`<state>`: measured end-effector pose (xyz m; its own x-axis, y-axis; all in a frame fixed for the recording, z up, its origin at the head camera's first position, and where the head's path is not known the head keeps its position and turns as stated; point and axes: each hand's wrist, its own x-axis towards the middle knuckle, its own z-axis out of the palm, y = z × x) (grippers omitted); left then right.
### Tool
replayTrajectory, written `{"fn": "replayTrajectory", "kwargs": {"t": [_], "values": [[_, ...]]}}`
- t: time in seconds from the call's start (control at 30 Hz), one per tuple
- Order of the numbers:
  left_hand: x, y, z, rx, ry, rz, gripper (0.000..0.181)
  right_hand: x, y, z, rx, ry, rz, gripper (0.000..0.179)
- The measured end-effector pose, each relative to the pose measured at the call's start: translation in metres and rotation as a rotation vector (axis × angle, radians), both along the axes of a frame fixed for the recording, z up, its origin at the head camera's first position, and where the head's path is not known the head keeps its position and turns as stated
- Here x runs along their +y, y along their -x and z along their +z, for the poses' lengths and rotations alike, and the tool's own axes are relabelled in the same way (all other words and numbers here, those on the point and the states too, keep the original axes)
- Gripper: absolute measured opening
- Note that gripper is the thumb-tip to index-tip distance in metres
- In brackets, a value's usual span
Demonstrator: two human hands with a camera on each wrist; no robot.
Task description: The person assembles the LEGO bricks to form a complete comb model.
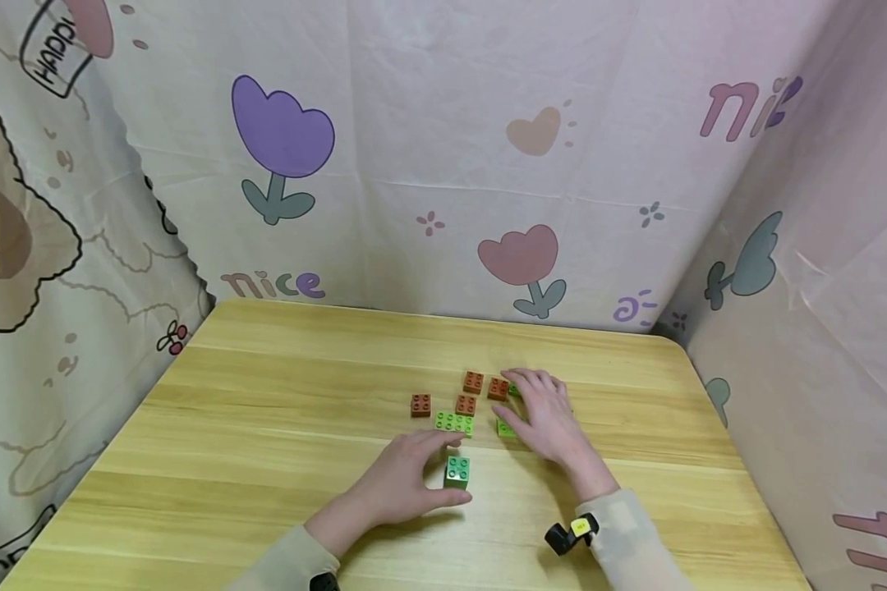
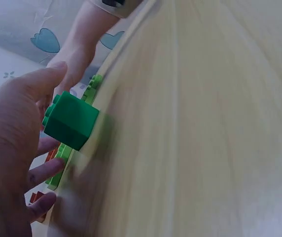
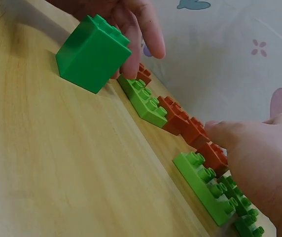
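A tall green toy brick (image 1: 457, 473) stands upright on the table, studs up. My left hand (image 1: 405, 484) curves around its left side, thumb and fingers spread; the left wrist view shows a gap between the palm and the brick (image 2: 72, 121). Just beyond those fingers lies a flat light green brick (image 1: 454, 423). My right hand (image 1: 549, 414) is over the right end of the brick group, thumb and fingers apart. Partly under it are another light green brick (image 3: 202, 190) and a darker green one (image 3: 237, 195). I see nothing gripped in it.
Several reddish-brown bricks lie behind the light green ones, among them one at the left (image 1: 420, 405) and one at the back (image 1: 474, 382). The wooden table (image 1: 266, 410) meets a printed cloth (image 1: 414, 164) at its back and sides.
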<state>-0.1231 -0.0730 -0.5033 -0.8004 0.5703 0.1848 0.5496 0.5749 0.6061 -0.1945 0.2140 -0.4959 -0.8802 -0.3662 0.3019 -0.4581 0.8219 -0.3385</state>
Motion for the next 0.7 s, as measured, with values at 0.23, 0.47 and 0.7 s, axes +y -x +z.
{"fn": "replayTrajectory", "kwargs": {"t": [0.23, 0.47, 0.7], "values": [[-0.001, 0.001, -0.001, -0.154, -0.093, 0.005, 0.083, -0.005, 0.004, -0.004, -0.029, 0.007, -0.015, 0.059], [0.0, 0.003, -0.003, -0.19, -0.152, -0.006, 0.074, -0.005, 0.009, -0.009, -0.023, 0.001, -0.022, 0.054], [0.001, 0.005, -0.005, -0.217, -0.187, 0.005, 0.064, -0.007, 0.011, -0.009, -0.026, -0.003, -0.028, 0.052]]}}
